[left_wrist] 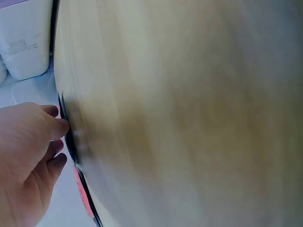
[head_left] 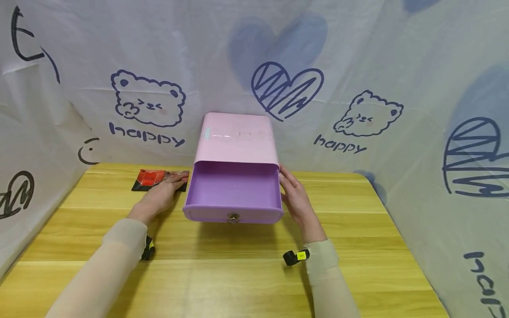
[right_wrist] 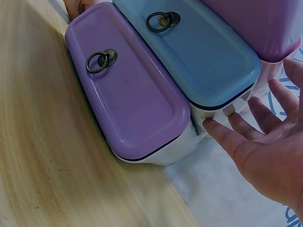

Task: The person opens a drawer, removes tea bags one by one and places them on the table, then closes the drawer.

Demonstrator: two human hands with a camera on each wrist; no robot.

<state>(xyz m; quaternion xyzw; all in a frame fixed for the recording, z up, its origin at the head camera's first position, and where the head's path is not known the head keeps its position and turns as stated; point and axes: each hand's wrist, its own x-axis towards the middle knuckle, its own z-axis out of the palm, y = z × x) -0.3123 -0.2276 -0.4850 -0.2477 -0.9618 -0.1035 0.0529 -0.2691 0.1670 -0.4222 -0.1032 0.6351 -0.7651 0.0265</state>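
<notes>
Wood-grain surface (head_left: 238, 274), doodled sheet (head_left: 214, 57) up top; left hand (head_left: 162, 193) loose on red packet (head_left: 149, 178) mid-left, right hand (head_left: 296, 196) spread against center drawer unit (head_left: 239, 139).

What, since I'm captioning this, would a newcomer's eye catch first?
Probably the purple plastic drawer, open at centre in the boxy pink-topped cabinet. Left of it, the left hand touches a flat red-and-black packet; the right hand is at the cabinet's right side.

1. Left hand (head_left: 161, 193): palm down, fingers loosely bent.
2. Right hand (head_left: 296, 195): well apart, to the left hand's right; palm turned inward, fingers spread and slightly bent.
3. Left forearm (head_left: 99, 270) and right forearm (head_left: 329, 280): each behind its hand, slanting inward towards it.
</notes>
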